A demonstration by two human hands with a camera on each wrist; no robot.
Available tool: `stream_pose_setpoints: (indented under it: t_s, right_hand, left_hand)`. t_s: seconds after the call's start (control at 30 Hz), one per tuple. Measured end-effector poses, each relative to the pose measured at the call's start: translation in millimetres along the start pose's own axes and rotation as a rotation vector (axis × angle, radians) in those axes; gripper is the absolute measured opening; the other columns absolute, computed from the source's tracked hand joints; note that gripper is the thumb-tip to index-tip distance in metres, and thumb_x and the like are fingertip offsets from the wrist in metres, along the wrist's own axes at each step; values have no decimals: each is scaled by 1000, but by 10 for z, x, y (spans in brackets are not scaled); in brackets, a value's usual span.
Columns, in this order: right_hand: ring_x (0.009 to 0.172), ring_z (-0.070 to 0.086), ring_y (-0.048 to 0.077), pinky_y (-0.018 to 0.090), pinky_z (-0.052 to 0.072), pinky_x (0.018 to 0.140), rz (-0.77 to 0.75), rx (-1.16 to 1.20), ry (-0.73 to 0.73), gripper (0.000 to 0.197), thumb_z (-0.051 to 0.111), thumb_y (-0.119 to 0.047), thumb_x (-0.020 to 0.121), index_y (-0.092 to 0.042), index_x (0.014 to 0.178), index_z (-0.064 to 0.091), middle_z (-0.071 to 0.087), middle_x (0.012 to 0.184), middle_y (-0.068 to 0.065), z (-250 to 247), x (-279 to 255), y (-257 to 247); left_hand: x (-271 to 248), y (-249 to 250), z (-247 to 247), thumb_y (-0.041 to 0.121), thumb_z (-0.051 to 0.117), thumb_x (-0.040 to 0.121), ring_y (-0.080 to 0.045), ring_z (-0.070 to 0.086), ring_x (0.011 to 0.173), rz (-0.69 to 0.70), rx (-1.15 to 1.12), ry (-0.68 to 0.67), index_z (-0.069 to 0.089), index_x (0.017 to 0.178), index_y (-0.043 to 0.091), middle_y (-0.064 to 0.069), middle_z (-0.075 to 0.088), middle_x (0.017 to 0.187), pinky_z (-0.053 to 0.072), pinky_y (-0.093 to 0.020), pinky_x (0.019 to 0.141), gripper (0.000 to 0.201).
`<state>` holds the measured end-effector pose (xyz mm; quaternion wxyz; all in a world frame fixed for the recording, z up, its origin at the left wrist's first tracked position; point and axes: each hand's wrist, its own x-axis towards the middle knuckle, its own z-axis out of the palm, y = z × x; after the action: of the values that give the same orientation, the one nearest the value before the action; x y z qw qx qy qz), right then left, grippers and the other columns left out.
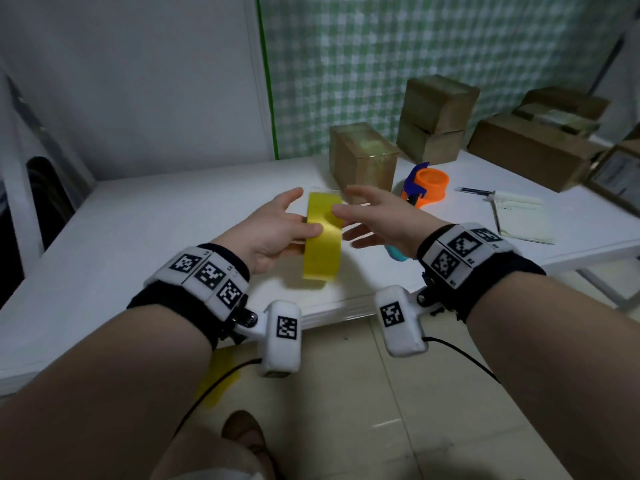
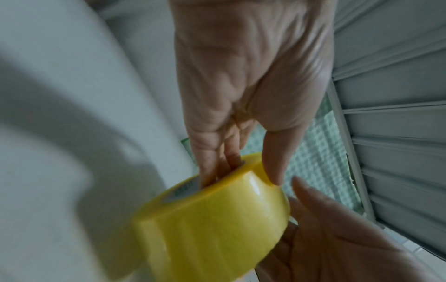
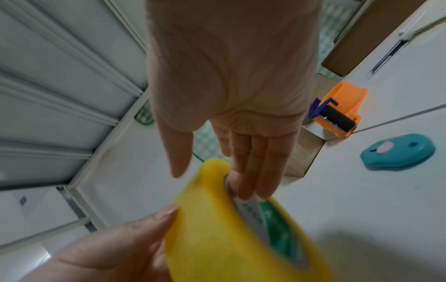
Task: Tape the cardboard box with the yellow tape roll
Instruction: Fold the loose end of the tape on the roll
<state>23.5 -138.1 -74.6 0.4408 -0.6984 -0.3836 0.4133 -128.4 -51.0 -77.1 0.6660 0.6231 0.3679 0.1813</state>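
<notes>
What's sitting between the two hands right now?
The yellow tape roll, held on edge above the table: left hand grips it, right hand's fingers reach into its core. Head view shows it.

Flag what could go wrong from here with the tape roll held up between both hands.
1. The tape roll hangs in the air above the table near its front edge; a slip could send it to the floor.
2. No loose tape end shows yet, so finding it may take fumbling.
3. The nearest cardboard box stands behind the right hand, beside the orange dispenser; reaching across could knock either.
</notes>
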Motion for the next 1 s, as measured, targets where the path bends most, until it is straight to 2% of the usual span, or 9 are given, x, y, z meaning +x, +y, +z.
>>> stream_pose_setpoints:
  t_s: [0.13, 0.23, 0.33, 0.4, 0.47, 0.57, 0.73, 0.9, 1.0]
  right_hand:
    - [88, 65, 32, 43, 56, 87, 20, 27, 21, 72, 69, -11, 83, -17, 144, 33, 66, 111, 21, -152, -129, 58]
    - [88, 67, 32, 37, 58, 78, 51, 10, 2, 71, 69, -12, 83, -18, 144, 34, 66, 114, 23, -225, -227, 137]
    - [82, 65, 25, 31, 57, 72, 33, 6, -24, 72, 69, -12, 83, -19, 144, 33, 66, 109, 21, -213, -268, 165]
    - [80, 66, 23, 29, 57, 69, 22, 13, -31, 73, 70, -11, 83, -19, 145, 31, 66, 111, 21, -193, -265, 170]
    - [78, 66, 22, 30, 57, 68, 13, 21, -25, 74, 70, -12, 82, -19, 145, 31, 66, 112, 21, -187, -260, 176]
    - [77, 67, 21, 32, 58, 72, 7, 10, -26, 75, 71, -14, 81, -19, 145, 32, 68, 103, 16, -206, -247, 203]
    - [79, 65, 20, 37, 57, 79, -17, -37, -18, 73, 74, -17, 79, -22, 141, 37, 65, 99, 9, -214, -261, 214]
    - [96, 62, 23, 45, 54, 92, -129, -133, 237, 42, 68, -35, 81, -22, 121, 64, 59, 116, 4, -210, -193, 240]
    - [83, 61, 22, 42, 56, 85, -184, -135, 336, 25, 67, -30, 82, -18, 104, 72, 65, 91, 7, -210, -154, 233]
  left_hand:
    - [6, -79, 265, -7, 57, 86, -24, 65, 92, -53, -67, -113, 21, 149, 20, -16, 64, 114, 53, -35, 82, 78]
    - [38, -112, 346, 6, 62, 86, -27, 66, 101, -85, 3, -137, 32, 146, 22, -16, 65, 119, 54, -40, 88, 69]
    - [62, -74, 388, 25, 63, 88, -25, 66, 97, -34, 125, 1, 41, 140, 25, -6, 66, 108, 54, -46, 91, 57]
    - [78, -44, 411, 29, 63, 87, -27, 63, 105, 26, 186, 97, 46, 137, 23, -6, 63, 115, 53, -46, 93, 53]
    - [84, -15, 435, 27, 63, 87, -27, 60, 107, 87, 235, 152, 55, 129, 18, -6, 61, 121, 53, -40, 87, 44]
    - [107, 14, 455, 22, 63, 87, -20, 58, 91, 189, 302, 233, 67, 111, 13, -4, 64, 103, 53, -37, 78, 26]
    - [165, 56, 471, 18, 66, 83, -21, 62, 88, 267, 366, 335, 72, 82, 15, 1, 66, 84, 54, -44, 89, 6]
    - [191, 68, 521, 16, 64, 83, -25, 65, 86, 347, 511, 406, 72, 80, 12, -5, 70, 83, 54, -38, 83, 10]
    - [177, 55, 541, 18, 60, 86, -22, 63, 93, 436, 664, 431, 73, 87, 9, -6, 73, 95, 49, -32, 85, 16]
